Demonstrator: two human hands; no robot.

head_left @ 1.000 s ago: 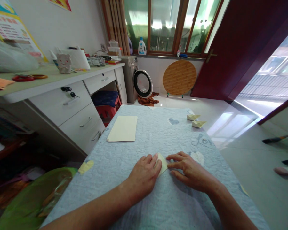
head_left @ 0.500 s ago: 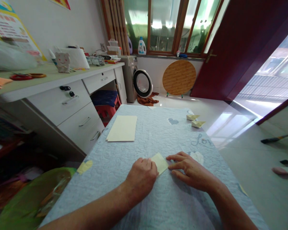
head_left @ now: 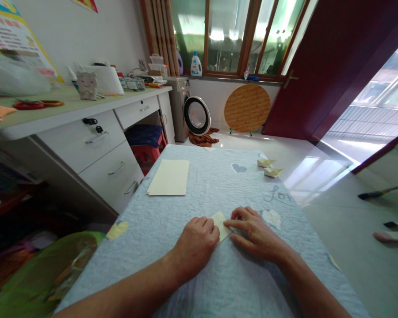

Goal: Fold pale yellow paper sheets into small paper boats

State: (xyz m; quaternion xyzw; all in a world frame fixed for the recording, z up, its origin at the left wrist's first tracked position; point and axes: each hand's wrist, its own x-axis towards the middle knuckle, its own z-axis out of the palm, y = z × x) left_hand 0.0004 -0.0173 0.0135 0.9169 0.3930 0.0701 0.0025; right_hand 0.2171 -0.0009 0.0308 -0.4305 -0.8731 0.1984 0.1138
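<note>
A small folded piece of pale yellow paper (head_left: 221, 225) lies on the cloth in front of me, its left part hidden under my fingers. My left hand (head_left: 199, 240) is curled over that left side and holds the paper down. From the right, my right hand (head_left: 254, 229) reaches in with its fingers apart, the index fingertip touching the paper's right side and the thumb near its lower corner. Farther off to the left is a small stack of pale yellow sheets (head_left: 169, 177). Two folded paper boats (head_left: 265, 163) stand near the far right edge.
A light blue quilted cloth (head_left: 215, 185) covers the table. On the left are a white desk (head_left: 102, 141) with drawers, a red stool (head_left: 146, 152) and a green-lined bin (head_left: 29, 282). A washing machine (head_left: 181, 110) with its door open stands beyond.
My right hand has moved slightly left, and its index finger now lies on the paper instead of at its edge. My left hand stays nearly in place.
</note>
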